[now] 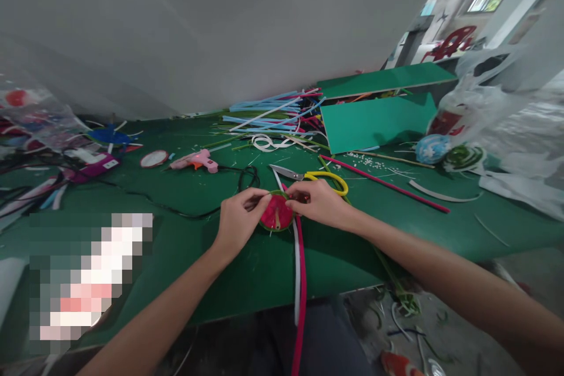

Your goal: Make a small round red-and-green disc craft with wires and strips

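Between my hands is a small round red disc with a green rim (277,214), held over the green table top. My left hand (241,214) pinches its upper left edge between thumb and fingers. My right hand (311,202) grips the upper right edge, its fingertips pressed close to the rim. A red strip (302,282) and a white strip (296,270) run from beside the disc down over the table's front edge. Just beyond my right hand lie scissors with yellow handles (328,179), the blades pointing left.
A pink glue gun (196,160) with a black cord lies to the left. Coloured strips (268,114) are piled at the back. Green boards (379,123), yarn-like balls (434,148) and a plastic bag (480,106) stand right. A red strip (388,182) crosses the table.
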Motion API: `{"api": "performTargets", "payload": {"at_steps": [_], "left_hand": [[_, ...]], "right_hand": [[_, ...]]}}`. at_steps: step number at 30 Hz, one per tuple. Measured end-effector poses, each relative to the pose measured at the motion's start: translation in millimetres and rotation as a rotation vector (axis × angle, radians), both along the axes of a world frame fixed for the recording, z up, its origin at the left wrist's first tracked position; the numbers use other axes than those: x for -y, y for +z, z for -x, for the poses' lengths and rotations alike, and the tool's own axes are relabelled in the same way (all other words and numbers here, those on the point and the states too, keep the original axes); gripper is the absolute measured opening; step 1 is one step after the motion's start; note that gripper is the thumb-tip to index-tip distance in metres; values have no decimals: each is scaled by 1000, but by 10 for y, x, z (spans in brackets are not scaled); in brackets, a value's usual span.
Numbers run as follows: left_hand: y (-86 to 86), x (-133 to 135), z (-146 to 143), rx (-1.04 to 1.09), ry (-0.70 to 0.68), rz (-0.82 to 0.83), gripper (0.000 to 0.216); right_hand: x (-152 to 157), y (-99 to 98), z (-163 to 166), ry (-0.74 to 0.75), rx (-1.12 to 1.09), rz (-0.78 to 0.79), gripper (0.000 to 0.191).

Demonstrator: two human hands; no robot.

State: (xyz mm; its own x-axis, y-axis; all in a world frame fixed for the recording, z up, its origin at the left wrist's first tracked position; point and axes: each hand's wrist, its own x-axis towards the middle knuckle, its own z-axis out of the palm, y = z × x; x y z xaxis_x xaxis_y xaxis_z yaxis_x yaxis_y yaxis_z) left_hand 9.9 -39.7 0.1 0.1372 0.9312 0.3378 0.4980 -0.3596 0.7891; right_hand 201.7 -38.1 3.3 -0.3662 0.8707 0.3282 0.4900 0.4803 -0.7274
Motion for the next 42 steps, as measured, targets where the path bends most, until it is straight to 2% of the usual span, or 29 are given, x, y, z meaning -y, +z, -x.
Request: {"api": "performTargets", "payload": {"at_steps": [5, 10, 20, 27, 31, 37, 40, 42], "left_hand": [[-15, -17, 1, -27, -70, 67, 14], [-6, 16, 2, -107, -99, 63, 16], [36, 16, -39, -124, -262, 115, 16], [39, 32, -60, -126, -262, 112, 16], [32, 26, -62, -113, -284, 129, 15], [49, -2, -53, -33, -320, 200, 15], [51, -9, -49, -24, -325, 223, 14], [45, -9, -45, -31, -325, 220, 15]], "right_hand": [[-44, -21, -20, -26, -17, -26, 9], [-35, 1, -20, 17, -38, -32, 8], [-12, 12, 18, 137, -54, -2, 9], [-10, 39, 37, 118, -8, -65, 7], [-19, 14, 39, 156, 32, -206, 8], [0, 21, -6, 288, 282, -630, 24], [19, 69, -32, 362, 423, -697, 29], [27, 90, -39, 357, 432, -660, 28]]}}
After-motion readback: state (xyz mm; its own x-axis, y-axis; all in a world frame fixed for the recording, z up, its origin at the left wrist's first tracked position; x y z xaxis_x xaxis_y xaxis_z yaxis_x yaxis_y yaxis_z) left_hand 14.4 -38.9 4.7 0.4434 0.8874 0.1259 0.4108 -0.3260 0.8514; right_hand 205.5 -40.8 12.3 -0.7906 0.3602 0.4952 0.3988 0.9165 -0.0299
